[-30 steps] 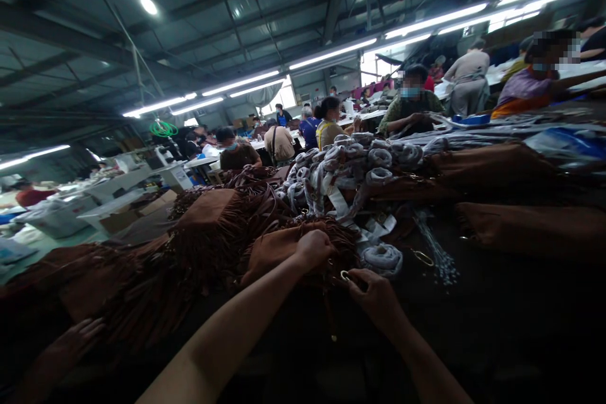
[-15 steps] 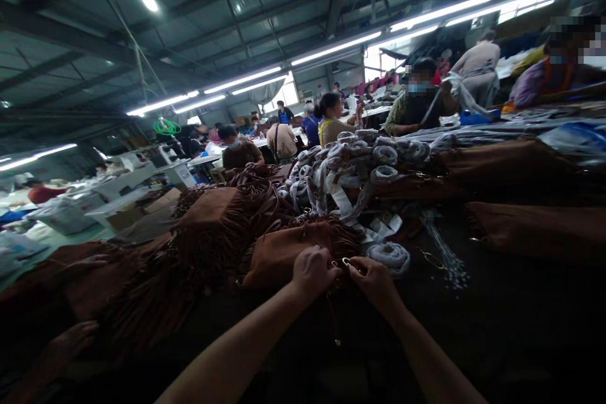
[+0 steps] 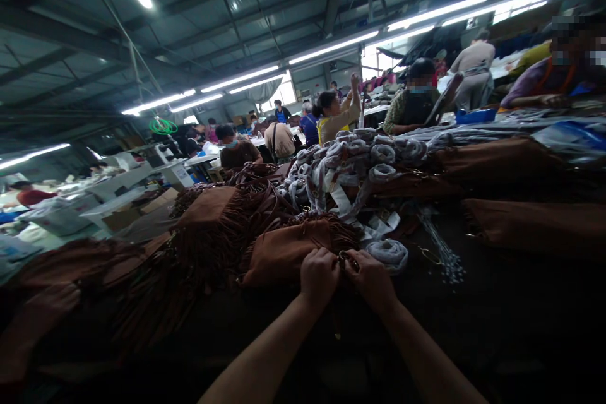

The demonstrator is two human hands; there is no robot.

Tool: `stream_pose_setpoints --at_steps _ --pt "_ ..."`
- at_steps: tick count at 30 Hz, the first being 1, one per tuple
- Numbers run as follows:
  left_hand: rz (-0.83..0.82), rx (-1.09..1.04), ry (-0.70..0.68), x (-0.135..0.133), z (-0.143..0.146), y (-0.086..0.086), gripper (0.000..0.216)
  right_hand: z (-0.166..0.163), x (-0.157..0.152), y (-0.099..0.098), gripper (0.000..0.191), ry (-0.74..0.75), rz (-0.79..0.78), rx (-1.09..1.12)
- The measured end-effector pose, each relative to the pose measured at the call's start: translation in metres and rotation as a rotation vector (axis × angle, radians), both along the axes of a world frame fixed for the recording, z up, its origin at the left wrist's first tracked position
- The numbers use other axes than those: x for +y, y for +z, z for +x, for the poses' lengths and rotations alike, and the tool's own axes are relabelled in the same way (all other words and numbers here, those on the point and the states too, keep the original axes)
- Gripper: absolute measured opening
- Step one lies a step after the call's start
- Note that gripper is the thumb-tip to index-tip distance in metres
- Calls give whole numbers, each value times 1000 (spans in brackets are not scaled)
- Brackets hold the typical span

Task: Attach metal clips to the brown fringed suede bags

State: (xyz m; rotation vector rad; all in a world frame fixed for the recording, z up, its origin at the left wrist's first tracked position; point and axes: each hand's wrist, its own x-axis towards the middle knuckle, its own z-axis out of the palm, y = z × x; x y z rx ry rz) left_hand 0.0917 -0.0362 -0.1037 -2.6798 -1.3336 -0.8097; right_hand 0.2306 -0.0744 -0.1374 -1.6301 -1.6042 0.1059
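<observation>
In the middle of the head view, my left hand (image 3: 319, 273) and my right hand (image 3: 372, 274) nearly touch, fingers closed in a pinch. Between them shows a gold-coloured metal clasp (image 3: 343, 255), gripped by my right fingers. My left fingers press on a small metal ring, mostly hidden now. Below them hangs a thin dark strap with a gold tip (image 3: 338, 336). Just behind my left hand lies a brown fringed bag (image 3: 286, 246). A grey wrapped coil (image 3: 388, 254) sits close to my right hand.
Behind are heaped wrapped straps (image 3: 341, 164) and another fringed bag (image 3: 208, 207). Thin translucent ties (image 3: 438, 246) lie right of the coil, with brown bags (image 3: 534, 221) beyond. At far left, another person's hand (image 3: 54, 303) reaches over brown fringed pieces. Several people work behind.
My hands have come closer together, and the two metal pieces that were apart now meet. The other person's hand at left has moved up and left.
</observation>
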Motion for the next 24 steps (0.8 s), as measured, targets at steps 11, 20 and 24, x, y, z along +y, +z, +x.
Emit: stream_pose_setpoints --at_steps 11,20,24 --pt "-49 -186 -140 8 -9 -9 10 0 17 -5 29 86 58 -183" --pt "-112 -255 -124 10 -9 -12 8 4 19 -14 29 111 105 -284" --pt "-145 -281 -99 10 -8 -8 7 7 8 -15 29 108 69 -255"
